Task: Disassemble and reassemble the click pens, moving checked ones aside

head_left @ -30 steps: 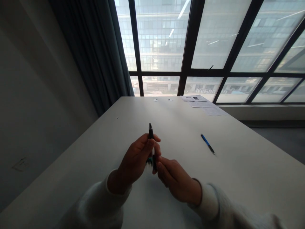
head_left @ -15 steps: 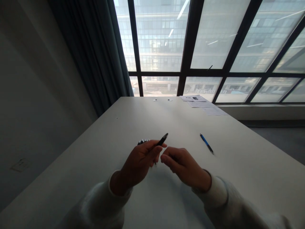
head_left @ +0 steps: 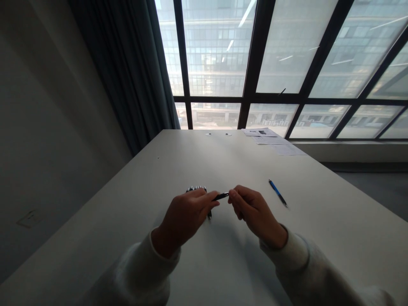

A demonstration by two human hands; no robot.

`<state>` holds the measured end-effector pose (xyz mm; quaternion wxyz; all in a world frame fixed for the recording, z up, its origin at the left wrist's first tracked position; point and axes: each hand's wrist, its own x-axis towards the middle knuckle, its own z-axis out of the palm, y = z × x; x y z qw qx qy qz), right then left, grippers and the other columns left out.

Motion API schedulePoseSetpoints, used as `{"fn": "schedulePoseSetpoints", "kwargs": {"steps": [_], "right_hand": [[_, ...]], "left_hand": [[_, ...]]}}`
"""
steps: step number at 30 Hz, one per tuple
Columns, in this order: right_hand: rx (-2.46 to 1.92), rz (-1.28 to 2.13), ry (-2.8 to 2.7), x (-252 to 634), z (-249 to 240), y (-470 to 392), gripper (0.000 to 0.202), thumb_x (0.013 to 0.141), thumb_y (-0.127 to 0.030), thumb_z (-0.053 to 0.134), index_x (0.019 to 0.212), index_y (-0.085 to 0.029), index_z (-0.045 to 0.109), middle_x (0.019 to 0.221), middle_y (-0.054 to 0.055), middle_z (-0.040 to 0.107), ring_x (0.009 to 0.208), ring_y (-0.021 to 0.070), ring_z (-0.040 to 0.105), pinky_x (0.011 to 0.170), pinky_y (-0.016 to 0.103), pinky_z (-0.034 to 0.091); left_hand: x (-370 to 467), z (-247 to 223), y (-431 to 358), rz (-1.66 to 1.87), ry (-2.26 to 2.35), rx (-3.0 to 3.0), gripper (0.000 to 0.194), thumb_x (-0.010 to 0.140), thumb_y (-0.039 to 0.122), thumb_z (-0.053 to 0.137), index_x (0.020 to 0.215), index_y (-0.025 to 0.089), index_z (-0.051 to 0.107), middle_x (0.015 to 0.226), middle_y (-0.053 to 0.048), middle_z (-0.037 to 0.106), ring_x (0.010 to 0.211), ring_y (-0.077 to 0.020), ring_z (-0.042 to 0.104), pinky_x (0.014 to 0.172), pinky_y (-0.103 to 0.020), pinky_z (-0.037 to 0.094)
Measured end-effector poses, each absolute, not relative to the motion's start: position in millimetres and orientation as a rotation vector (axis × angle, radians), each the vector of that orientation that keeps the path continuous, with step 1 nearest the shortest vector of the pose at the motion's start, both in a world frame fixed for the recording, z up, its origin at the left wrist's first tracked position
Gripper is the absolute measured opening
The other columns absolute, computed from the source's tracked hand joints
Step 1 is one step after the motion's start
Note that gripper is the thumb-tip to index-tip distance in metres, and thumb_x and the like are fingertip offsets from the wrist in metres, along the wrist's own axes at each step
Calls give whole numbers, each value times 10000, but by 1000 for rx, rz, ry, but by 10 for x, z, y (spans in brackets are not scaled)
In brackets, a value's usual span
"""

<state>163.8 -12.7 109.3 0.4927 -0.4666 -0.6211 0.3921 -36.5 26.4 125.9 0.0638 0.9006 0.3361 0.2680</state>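
Note:
Above the table, a dark pen [head_left: 220, 196] is held between both hands, lying nearly level. My left hand [head_left: 186, 214] is closed around its left part. The fingertips of my right hand [head_left: 253, 208] pinch the pen's right end, which has a silvery tip part. Under and behind my left hand lies a row of several dark pens [head_left: 196, 188] with shiny ends, mostly hidden by that hand. To the right of my right hand, a blue and black pen [head_left: 278, 193] lies slanted on the table, touched by neither hand.
The white table [head_left: 134, 204] runs away from me toward the large window [head_left: 216, 55]. Printed papers [head_left: 267, 137] lie at its far right edge. Two small white pieces [head_left: 208, 134] sit near the far end. A dark curtain [head_left: 127, 76] hangs at the left.
My right hand has risen and now pinches the pen's right end; before, it was apart from the pen. The pen has tipped from pointing up to nearly level in my left hand.

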Motion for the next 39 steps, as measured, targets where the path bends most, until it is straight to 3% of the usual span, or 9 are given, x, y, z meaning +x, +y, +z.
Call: {"fn": "schedulePoseSetpoints", "kwargs": {"steps": [10, 17, 28, 35, 39], "right_hand": [[-1192, 1134, -1453, 1604, 660, 88, 435, 942, -545, 501, 732, -170, 569, 492, -48, 503, 421, 93, 444, 424, 211, 330], [-1266, 986, -1461, 1555, 167, 176, 487, 930, -607, 464, 716, -180, 560, 490, -41, 505, 434, 112, 448, 462, 242, 360], [-1300, 856, -1505, 1605, 103, 187, 435, 947, -539, 481, 715, -184, 577, 522, -28, 541, 482, 128, 489, 540, 265, 403], [-1281, 843, -1514, 1579, 92, 170, 367, 953, -468, 505, 733, -184, 576, 544, -23, 555, 493, 124, 493, 545, 264, 416], [-1233, 890, -1492, 1577, 44, 180, 284, 944, -430, 528, 842, -173, 593, 598, -16, 579, 510, 124, 513, 521, 258, 436]], "left_hand": [[-326, 1019, 363, 647, 1092, 2943, 130, 935, 275, 591, 973, 185, 677, 793, -18, 687, 695, -178, 633, 580, -275, 396], [-307, 633, 502, 399, 1113, 2912, 247, 977, 325, 505, 850, 163, 641, 773, -43, 684, 679, -189, 646, 558, -278, 388], [-219, 210, 509, 763, 1058, 2991, 259, 1016, 278, 411, 843, 166, 568, 725, -35, 610, 640, -162, 592, 558, -274, 369], [-274, 196, 537, 759, 1039, 3056, 242, 1015, 285, 422, 868, 170, 576, 730, -26, 616, 637, -160, 589, 553, -284, 343], [-289, 182, 553, 767, 1041, 3105, 227, 1013, 280, 431, 889, 172, 587, 723, -20, 617, 631, -167, 593, 537, -292, 338]]}}
